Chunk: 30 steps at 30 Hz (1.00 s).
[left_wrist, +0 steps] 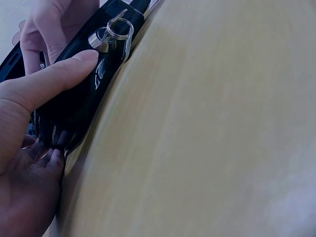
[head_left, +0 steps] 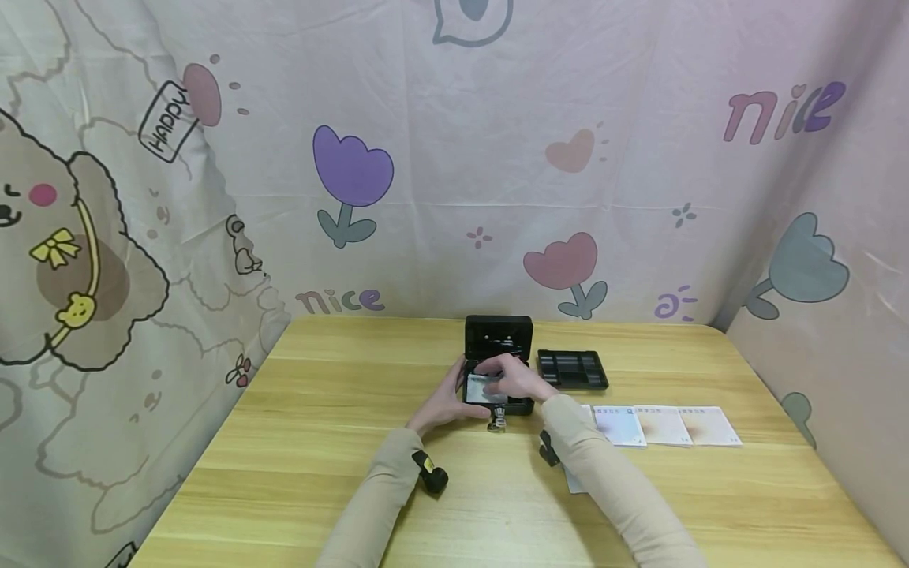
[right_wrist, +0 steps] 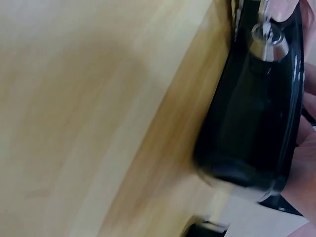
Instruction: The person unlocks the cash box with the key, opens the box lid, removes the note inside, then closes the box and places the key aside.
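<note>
Cash box point(head_left: 499, 371), small and black, sits open near the middle of the wooden table point(head_left: 298, 442), lid point(head_left: 499, 338) standing up at its far edge. My left hand point(head_left: 443, 402) cups its left end: the thumb point(left_wrist: 54, 76) lies along the front wall while the other fingers point(left_wrist: 42, 148) curl under the near corner, so that hand is clamped on the box. My right hand point(head_left: 514, 380) reaches in over the open top from the right, fingers bent down onto a pale banknote point(head_left: 481, 388) lying in the box; whether they pinch it or only press it flat I cannot tell. The lock point(left_wrist: 101, 37) with its key ring point(left_wrist: 120, 27) sits in the front wall facing me, keys hanging against the table. The box's long axis runs left to right, straight across in front of me, and both hands meet over it, the left lower on the wall, the right above. Just right of the box lies the black coin tray point(head_left: 572, 369), and nearer me on the right a row of notes point(head_left: 663, 426) spread flat, well apart from my left hand.
</note>
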{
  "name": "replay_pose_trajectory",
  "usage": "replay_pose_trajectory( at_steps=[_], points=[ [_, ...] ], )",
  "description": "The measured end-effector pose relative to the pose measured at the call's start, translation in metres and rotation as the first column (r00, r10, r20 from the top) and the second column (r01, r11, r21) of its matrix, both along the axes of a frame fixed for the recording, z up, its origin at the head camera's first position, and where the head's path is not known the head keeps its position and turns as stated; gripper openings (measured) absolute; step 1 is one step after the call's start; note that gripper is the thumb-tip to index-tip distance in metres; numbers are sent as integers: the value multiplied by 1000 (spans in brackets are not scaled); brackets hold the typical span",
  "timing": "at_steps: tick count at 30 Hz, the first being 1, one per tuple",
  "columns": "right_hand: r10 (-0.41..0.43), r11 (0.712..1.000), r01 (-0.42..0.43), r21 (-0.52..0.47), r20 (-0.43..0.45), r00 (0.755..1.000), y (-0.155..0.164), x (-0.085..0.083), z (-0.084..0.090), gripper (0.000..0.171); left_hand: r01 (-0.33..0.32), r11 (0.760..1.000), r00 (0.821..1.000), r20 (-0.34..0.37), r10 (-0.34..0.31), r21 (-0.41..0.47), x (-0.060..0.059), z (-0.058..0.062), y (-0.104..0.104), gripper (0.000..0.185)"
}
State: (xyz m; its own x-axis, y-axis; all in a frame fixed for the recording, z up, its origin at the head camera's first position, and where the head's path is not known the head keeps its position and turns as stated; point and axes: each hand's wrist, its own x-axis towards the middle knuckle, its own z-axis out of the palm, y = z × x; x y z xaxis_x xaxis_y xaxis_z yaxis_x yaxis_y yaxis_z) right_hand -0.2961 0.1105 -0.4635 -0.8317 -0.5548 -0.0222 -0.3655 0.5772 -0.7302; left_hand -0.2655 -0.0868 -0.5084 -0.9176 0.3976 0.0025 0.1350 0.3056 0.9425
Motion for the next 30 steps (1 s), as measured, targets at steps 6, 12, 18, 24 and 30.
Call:
replay_pose_trajectory(
  at_steps=[6,12,18,24,30],
  points=[
    [-52,999,52,13,18,998,-8,3,2,43,-3,1000,1000,5,3,-1,1,0,0,124],
    [-75,997,75,-25,3,997,-9,5,2,41,-3,1000,1000,4,3,11,1,0,0,124],
    [-73,996,70,-48,-69,995,-9,6,1,38,-8,1000,1000,1,8,5,1,-1,1,125],
    [-117,993,115,-36,-65,991,-12,6,0,39,-10,1000,1000,-6,10,6,-1,-3,1,125],
    [-136,990,132,-44,-96,986,-14,9,2,37,3,1000,1000,-10,-3,5,-1,-2,1,125]
  ],
)
